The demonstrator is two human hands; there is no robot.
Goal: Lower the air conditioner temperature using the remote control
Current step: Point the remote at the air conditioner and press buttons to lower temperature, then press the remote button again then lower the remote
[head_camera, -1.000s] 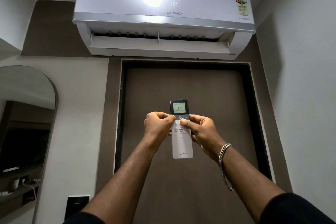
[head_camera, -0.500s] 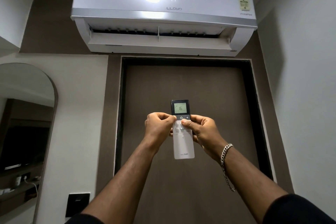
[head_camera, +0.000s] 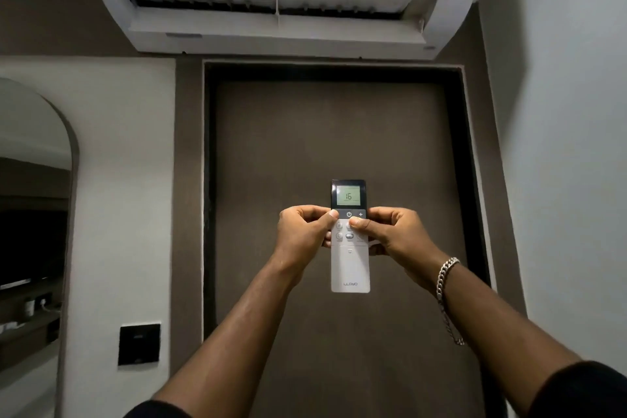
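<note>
Reading on remote: the remote control [head_camera: 350, 258] now shows 16 on its lit screen; a second ago it showed 17, so the setpoint has dropped by one step.
Remote position: upright in mid-air in front of the dark door [head_camera: 339, 129], below the air conditioner [head_camera: 281, 20], screen end pointing up at the unit.
Left hand: the left hand [head_camera: 302, 234] is curled around the remote's left edge, thumb resting at the top-left button beside the power key.
Right hand: the right hand [head_camera: 395, 234] is wrapped around the right edge, thumb lying across the upper button row just under the plus key.
Unit display: went from 18 to 17 in the earlier views; it is now cut off by the top of the view, so whether it has reached 16 cannot be told.
Camera: tilted lower than before.
Task meaning: lowering is clearly under way; 16 is likely near the floor, so few presses probably remain.
</note>
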